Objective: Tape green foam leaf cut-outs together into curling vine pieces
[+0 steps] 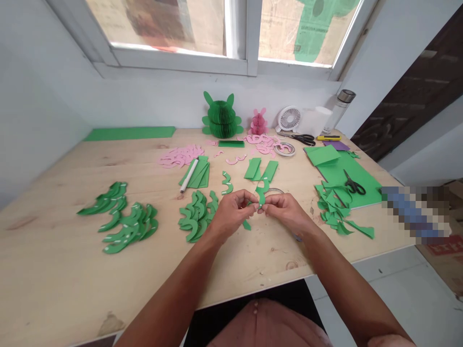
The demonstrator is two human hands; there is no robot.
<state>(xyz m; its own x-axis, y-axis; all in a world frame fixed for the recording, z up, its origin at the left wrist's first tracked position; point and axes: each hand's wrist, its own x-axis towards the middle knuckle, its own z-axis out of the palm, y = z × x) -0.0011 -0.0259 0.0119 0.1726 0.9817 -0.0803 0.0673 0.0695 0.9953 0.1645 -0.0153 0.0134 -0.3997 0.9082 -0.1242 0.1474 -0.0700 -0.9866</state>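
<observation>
Between my two hands is a wavy green paper cutout [262, 192] with small white patches on it. My left hand [237, 208] pinches its lower left side, and my right hand [284, 210] pinches it from the right, fingertips nearly touching. A similar cutout with white patches [226, 183] lies just left of them. Partly hidden behind my right hand is a roll of tape [277, 191]. Left of my left hand is a pile of green curved cutouts [197, 217]. Farther left lies another pile with white patches [132, 224].
Green scraps [331, 207], scissors [353, 183] and green sheets [365, 188] lie at the right. Pink cutouts [183, 155], a white pen [190, 174], a green honeycomb paper figure [221, 118], a pink one [258, 123], a small fan [289, 118] and a bottle [340, 111] are farther back.
</observation>
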